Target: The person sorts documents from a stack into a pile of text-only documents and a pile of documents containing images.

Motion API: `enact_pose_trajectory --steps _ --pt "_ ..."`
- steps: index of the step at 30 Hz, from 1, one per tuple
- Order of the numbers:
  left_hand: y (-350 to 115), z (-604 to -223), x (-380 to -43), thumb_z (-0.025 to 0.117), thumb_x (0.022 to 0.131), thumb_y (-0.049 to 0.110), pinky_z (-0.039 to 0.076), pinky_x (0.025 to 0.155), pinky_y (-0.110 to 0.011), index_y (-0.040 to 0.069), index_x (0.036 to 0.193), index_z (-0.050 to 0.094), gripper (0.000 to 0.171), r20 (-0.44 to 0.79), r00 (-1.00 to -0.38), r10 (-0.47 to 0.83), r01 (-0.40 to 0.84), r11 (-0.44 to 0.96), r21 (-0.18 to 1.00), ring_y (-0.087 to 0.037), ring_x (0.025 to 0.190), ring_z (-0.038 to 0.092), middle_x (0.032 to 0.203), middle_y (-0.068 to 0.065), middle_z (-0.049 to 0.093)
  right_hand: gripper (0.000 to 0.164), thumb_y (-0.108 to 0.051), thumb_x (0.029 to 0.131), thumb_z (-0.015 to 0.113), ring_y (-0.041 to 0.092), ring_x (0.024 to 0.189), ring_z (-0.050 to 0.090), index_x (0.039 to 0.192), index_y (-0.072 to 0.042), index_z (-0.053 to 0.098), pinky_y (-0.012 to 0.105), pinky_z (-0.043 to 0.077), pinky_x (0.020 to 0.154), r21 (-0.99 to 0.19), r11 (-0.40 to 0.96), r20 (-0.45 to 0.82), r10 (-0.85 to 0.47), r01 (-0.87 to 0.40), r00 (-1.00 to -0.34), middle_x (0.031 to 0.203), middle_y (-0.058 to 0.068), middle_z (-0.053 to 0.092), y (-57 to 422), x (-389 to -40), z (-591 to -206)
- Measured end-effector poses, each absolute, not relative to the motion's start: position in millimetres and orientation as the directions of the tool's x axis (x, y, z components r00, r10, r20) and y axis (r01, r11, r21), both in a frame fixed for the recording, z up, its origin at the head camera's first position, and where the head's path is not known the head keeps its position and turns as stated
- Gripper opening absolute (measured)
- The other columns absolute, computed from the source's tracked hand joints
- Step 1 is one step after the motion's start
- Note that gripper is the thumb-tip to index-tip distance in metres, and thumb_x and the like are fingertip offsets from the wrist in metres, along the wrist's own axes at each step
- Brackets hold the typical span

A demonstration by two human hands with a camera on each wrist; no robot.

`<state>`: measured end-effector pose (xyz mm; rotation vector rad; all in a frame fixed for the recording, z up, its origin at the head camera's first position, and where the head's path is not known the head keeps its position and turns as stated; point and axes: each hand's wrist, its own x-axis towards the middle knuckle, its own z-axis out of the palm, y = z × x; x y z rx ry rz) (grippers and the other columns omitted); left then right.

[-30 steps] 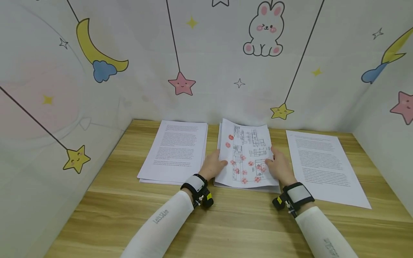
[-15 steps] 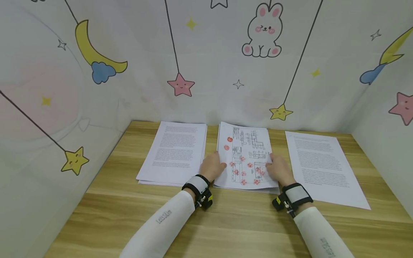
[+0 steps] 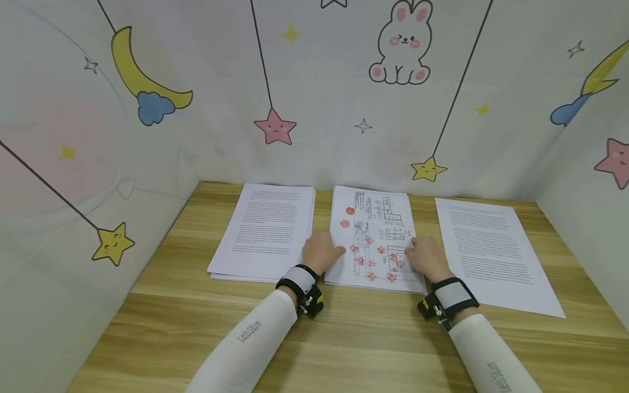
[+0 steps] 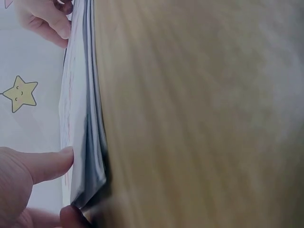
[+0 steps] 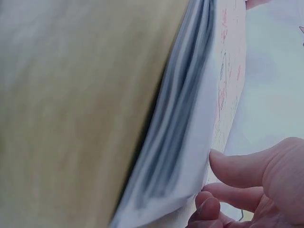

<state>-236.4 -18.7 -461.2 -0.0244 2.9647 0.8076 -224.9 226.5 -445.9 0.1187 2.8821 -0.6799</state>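
A stack of printed sheets (image 3: 383, 229) lies in the middle of the wooden table, its top page bearing line drawings and red stamp marks. My left hand (image 3: 321, 252) grips its left edge, thumb on the top page and fingers along the side. At the right edge, my right hand (image 3: 428, 258) pinches the stack between thumb and curled fingers. The left wrist view shows several layers of paper (image 4: 90, 95), slightly parted near the corner. Layers of paper (image 5: 175, 118) also fan apart a little in the right wrist view.
To the left lies another stack of text pages (image 3: 270, 229), close to my left hand. A text sheet (image 3: 491, 251) lies slanted on the right. Behind the table (image 3: 363, 344) stands a white cloth wall (image 3: 324, 82) printed with stars and a rabbit.
The top sheets have come down and left, and now lie nearly flush with the stack beneath. Both hands stay at its edges, the left one having shifted slightly left.
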Motion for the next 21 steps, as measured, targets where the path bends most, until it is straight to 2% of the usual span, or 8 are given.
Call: enact_pose_trajectory --steps 2,4,9,12,17,21 --pt "-18 -461 -236 0.075 0.086 0.035 0.054 0.071 -0.038 -0.002 0.130 0.059 0.060 -0.072 -0.997 -0.002 -0.039 0.859 0.511 -0.027 0.086 0.062 0.112 -0.018 0.062 0.039 -0.013 0.097 0.053 0.023 0.072 0.057 0.127 0.012 0.059 0.025 0.040 0.052 -0.438 0.890 -0.193 0.040 0.122 -0.980 0.105 0.025 0.062 227 -225 -446" --pt "-18 -460 -236 0.075 0.086 0.036 0.054 0.072 -0.038 -0.001 0.131 0.059 0.061 -0.073 -0.997 0.000 -0.037 0.864 0.503 -0.027 0.086 0.062 0.112 -0.018 0.061 0.039 -0.013 0.097 0.053 0.021 0.070 0.057 0.126 0.012 0.060 0.025 0.040 0.052 -0.437 0.891 -0.191 0.037 0.119 -0.981 0.104 0.023 0.062 228 -224 -446" --pt "-19 -458 -235 0.074 0.087 0.037 0.046 0.059 -0.031 -0.001 0.111 0.069 0.046 -0.078 -0.997 0.023 -0.015 0.890 0.455 -0.021 0.073 0.054 0.102 -0.014 0.060 0.039 -0.014 0.098 0.053 0.020 0.068 0.056 0.127 0.011 0.060 0.024 0.041 0.051 -0.442 0.889 -0.199 0.032 0.118 -0.980 0.102 0.022 0.062 230 -224 -448" --pt "-20 -458 -234 0.072 0.088 0.037 0.042 0.056 -0.029 -0.001 0.109 0.069 0.043 -0.083 -0.996 0.026 -0.014 0.894 0.449 -0.020 0.071 0.052 0.101 -0.014 0.060 0.044 -0.016 0.098 0.053 0.024 0.077 0.060 0.132 0.011 0.056 0.025 0.043 0.053 -0.457 0.881 -0.207 0.026 0.120 -0.978 0.115 0.027 0.062 232 -223 -447" --pt "-20 -457 -233 0.065 0.093 0.037 0.047 0.058 -0.032 0.000 0.115 0.068 0.042 -0.080 -0.997 0.019 -0.017 0.899 0.437 -0.022 0.074 0.057 0.104 -0.015 0.062 0.048 -0.021 0.098 0.050 0.027 0.084 0.062 0.136 0.009 0.053 0.025 0.044 0.056 -0.503 0.856 -0.182 0.029 0.118 -0.983 0.122 0.029 0.063 240 -219 -445" --pt "-21 -453 -231 0.063 0.095 0.037 0.055 0.071 -0.041 0.005 0.130 0.064 0.047 -0.066 -0.998 0.013 -0.018 0.893 0.450 -0.029 0.089 0.065 0.117 -0.017 0.065 0.046 -0.024 0.099 0.050 0.026 0.081 0.062 0.134 0.006 0.057 0.025 0.043 0.058 -0.490 0.867 -0.118 0.037 0.090 -0.992 0.115 0.028 0.066 252 -217 -441"
